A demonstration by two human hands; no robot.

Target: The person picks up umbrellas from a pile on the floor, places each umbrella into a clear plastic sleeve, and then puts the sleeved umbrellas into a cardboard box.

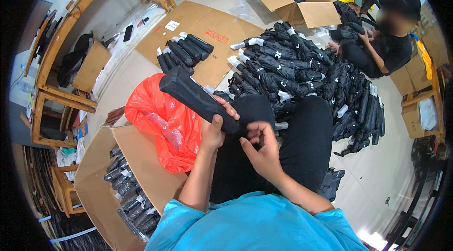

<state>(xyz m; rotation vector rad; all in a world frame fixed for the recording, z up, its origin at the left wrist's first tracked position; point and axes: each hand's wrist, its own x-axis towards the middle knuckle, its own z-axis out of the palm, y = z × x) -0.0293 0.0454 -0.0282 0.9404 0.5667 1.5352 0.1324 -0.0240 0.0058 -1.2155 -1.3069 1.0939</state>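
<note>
My left hand is wrapped round a folded umbrella in a black sleeve, held tilted above my lap. Its thicker end points up and left; the narrower end lies by my right hand. My right hand is just right of that end, apart from it, with fingers bent and the thumb away from them. Nothing shows in it, though dark trousers lie behind. Ahead, a large pile of black folded umbrellas with white handles or tags covers the floor. Several more umbrellas lie in a group on flattened cardboard.
At my left stands an open carton holding several wrapped umbrellas, with an orange-red plastic bag beside it. Another open carton is beyond the pile. A co-worker sits at the far right handling black umbrellas. Wooden frames line the left.
</note>
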